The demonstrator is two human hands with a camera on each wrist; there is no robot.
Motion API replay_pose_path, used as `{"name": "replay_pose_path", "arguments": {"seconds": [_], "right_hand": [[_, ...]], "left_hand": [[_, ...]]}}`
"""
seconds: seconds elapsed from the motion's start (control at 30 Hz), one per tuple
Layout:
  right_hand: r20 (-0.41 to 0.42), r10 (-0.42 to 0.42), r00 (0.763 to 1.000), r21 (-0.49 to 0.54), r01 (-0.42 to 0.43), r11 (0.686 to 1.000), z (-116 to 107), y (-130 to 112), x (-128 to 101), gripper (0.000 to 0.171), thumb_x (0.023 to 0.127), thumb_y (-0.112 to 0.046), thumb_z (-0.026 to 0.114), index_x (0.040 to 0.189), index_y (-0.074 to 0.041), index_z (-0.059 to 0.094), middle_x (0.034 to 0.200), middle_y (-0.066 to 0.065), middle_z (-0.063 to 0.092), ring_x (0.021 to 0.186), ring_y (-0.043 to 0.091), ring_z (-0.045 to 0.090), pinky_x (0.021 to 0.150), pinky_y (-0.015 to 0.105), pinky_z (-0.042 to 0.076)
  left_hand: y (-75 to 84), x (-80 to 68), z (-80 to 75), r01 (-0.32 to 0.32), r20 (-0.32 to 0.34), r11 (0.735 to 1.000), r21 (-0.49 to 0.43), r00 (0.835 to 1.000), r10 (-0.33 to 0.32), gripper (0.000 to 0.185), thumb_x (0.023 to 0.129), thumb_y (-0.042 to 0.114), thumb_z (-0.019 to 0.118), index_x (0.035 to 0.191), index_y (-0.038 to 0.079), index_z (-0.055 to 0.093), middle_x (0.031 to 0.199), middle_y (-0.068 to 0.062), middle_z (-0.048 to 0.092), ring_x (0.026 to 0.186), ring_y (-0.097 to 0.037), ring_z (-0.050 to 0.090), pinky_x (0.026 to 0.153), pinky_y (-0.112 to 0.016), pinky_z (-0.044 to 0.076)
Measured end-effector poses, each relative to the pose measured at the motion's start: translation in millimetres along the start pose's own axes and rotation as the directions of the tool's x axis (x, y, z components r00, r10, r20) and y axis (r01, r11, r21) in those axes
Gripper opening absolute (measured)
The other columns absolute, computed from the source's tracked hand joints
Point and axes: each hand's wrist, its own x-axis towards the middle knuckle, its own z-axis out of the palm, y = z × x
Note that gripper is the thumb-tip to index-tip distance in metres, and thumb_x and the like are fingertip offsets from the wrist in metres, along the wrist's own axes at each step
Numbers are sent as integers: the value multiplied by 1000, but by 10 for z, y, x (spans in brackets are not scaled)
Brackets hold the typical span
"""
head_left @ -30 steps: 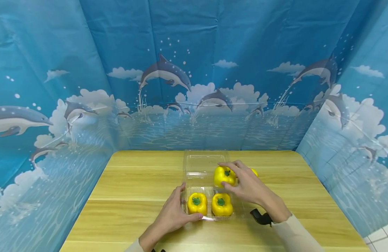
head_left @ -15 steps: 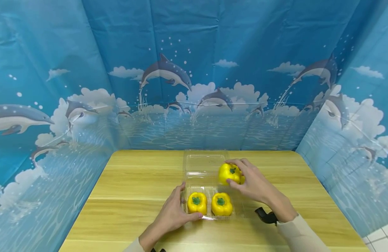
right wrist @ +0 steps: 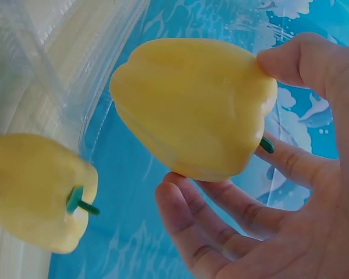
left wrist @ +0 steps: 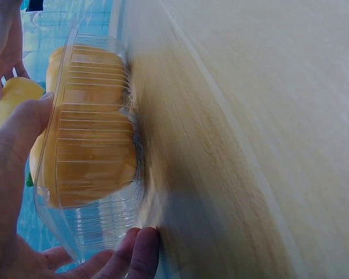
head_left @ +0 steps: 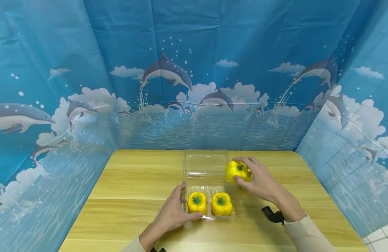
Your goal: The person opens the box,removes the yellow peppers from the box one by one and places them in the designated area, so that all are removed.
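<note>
In the head view my right hand (head_left: 260, 180) holds a yellow bell pepper (head_left: 235, 170) by its sides, right of an open clear plastic clamshell box (head_left: 209, 187). The right wrist view shows thumb and fingertips pinching this bell pepper (right wrist: 192, 107), raised off the table. Two more yellow peppers (head_left: 197, 203) (head_left: 222, 204) sit side by side in the box's front half, stems up. My left hand (head_left: 173, 210) grips the box's left front corner, the thumb on its front rim. Behind the right hand another yellow pepper is partly hidden; a yellow pepper (right wrist: 35, 192) also stands at left in the right wrist view.
The box's lid (head_left: 206, 163) lies folded back toward the far edge of the wooden table (head_left: 134, 189). A blue dolphin-printed curtain (head_left: 194, 129) hangs behind and at both sides. Black straps (head_left: 272, 215) show at the wrists.
My right hand has carried the pepper to the right, away from above the box. The left hand and the two boxed peppers stay in place.
</note>
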Motion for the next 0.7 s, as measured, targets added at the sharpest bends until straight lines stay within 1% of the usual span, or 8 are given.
{"name": "replay_pose_path", "arguments": {"seconds": [0.07,0.27,0.5,0.7], "right_hand": [[-6,6,1000,-2,-6,1000,-20,16,-7,63,109,-30,82,166,-15,62,150,22,69,122,39,72,94,61,64],[-13,23,1000,-13,-23,1000,-72,60,-31,64,109,-31,82,167,-14,62,150,24,68,121,40,73,97,63,67],[-17,28,999,-18,-28,999,-114,123,-57,65,109,-30,82,168,-12,60,150,25,69,123,43,73,99,65,67],[-29,36,999,-21,-36,999,-168,165,-72,66,110,-30,82,169,-11,58,153,26,68,125,45,72,101,67,67]], "left_hand": [[1,-3,0,-2,0,1000,2,1000,2,138,80,67,102,182,6,31,182,-22,48,136,-42,72,114,-70,63],[3,-9,2,-2,-4,1000,1,1000,2,138,80,67,102,182,6,31,182,-23,48,140,-46,71,117,-73,61],[8,-8,3,6,1,1000,6,1000,-6,138,81,66,102,183,8,31,181,-22,49,135,-42,73,113,-70,64],[9,-5,1,9,3,1000,-1,1000,-9,136,81,65,102,182,7,32,181,-22,49,135,-40,73,112,-69,64]]}}
